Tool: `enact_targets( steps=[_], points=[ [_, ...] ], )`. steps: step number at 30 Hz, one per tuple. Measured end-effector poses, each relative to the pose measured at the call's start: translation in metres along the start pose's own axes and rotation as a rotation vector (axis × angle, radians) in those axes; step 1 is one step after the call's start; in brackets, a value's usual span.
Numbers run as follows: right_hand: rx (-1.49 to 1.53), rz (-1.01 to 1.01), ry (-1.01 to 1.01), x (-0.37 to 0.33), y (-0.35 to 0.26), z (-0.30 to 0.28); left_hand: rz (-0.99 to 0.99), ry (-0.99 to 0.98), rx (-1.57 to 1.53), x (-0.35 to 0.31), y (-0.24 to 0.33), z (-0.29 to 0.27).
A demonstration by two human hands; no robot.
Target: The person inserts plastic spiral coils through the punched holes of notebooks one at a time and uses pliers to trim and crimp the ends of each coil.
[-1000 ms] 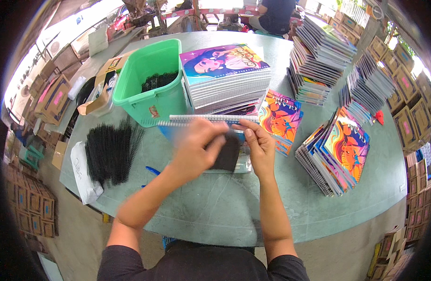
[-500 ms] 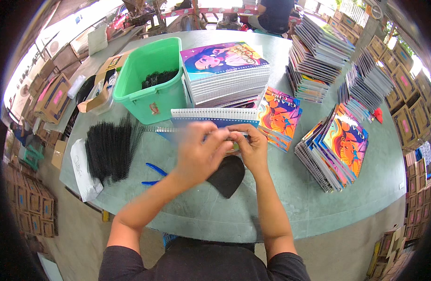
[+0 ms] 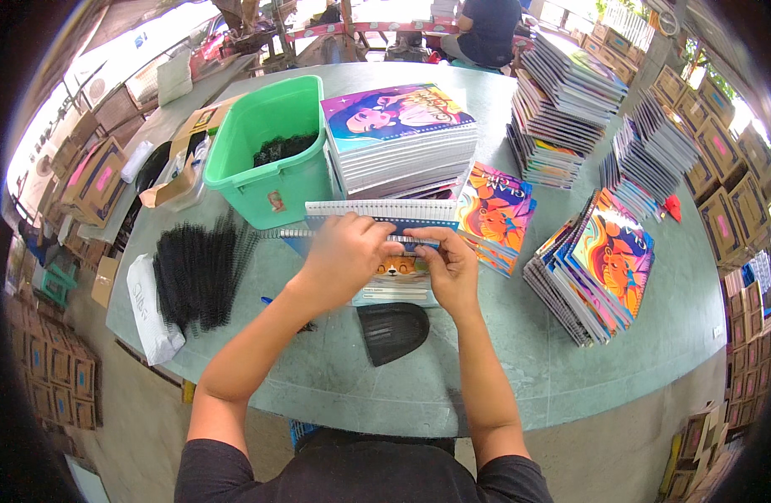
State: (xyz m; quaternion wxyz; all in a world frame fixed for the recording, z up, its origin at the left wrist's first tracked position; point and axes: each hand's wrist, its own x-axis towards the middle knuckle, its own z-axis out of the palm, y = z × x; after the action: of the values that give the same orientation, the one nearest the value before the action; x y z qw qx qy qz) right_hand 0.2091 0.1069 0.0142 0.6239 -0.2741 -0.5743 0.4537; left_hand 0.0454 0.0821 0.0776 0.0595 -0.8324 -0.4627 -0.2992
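Observation:
Between my hands lies an opened notebook (image 3: 402,296) with a cartoon animal face on its lower page. White punched pages (image 3: 381,207) stand up along its far side. A dark spiral coil (image 3: 278,234) runs along the punched edge and sticks out to the left. My left hand (image 3: 344,261) is closed over the coil at mid-edge, slightly blurred. At the right end of that edge, my right hand (image 3: 449,267) pinches the notebook between thumb and fingers. A black ribbed, rounded pad (image 3: 394,333) lies just below. Blue-handled pliers (image 3: 267,300) are mostly hidden by my left forearm.
Left: black coils (image 3: 199,272), a white packet (image 3: 151,310) and a green bin (image 3: 272,201) holding more coils. Behind the notebook stands a notebook stack (image 3: 402,155); further stacks (image 3: 561,117) and an orange-covered pile (image 3: 599,260) are at right. A person (image 3: 488,32) sits beyond the table.
My left hand has lowered slightly, from raised and blurred onto the coil. The cartoon page and black pad show more fully; the pliers are now mostly covered by my forearm.

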Motion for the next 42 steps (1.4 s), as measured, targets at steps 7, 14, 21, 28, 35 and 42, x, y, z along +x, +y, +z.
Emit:
enact_targets(
  steps=[7, 14, 21, 28, 35, 42],
  points=[
    [-0.154, 0.218, -0.089, -0.001, -0.002, -0.008, -0.040, 0.053, -0.071, 0.007, 0.006, 0.000],
    [-0.122, 0.200, -0.096, -0.001, -0.009, -0.008, -0.079, 0.010, -0.038, 0.005, 0.003, 0.001],
    [-0.065, 0.095, -0.067, 0.002, -0.014, -0.010, -0.066, -0.012, -0.072, 0.008, 0.000, 0.004],
    [-0.295, 0.243, -0.056, -0.001, -0.002, -0.023, 0.073, -0.059, -0.292, 0.026, 0.017, 0.025],
    [-0.380, 0.116, -0.002, -0.005, -0.008, -0.009, 0.014, -0.020, -0.331, 0.031, 0.017, 0.026],
    [-0.091, 0.161, -0.038, 0.002, -0.005, -0.025, 0.197, -0.078, -0.061, -0.019, 0.011, -0.013]
  ],
)
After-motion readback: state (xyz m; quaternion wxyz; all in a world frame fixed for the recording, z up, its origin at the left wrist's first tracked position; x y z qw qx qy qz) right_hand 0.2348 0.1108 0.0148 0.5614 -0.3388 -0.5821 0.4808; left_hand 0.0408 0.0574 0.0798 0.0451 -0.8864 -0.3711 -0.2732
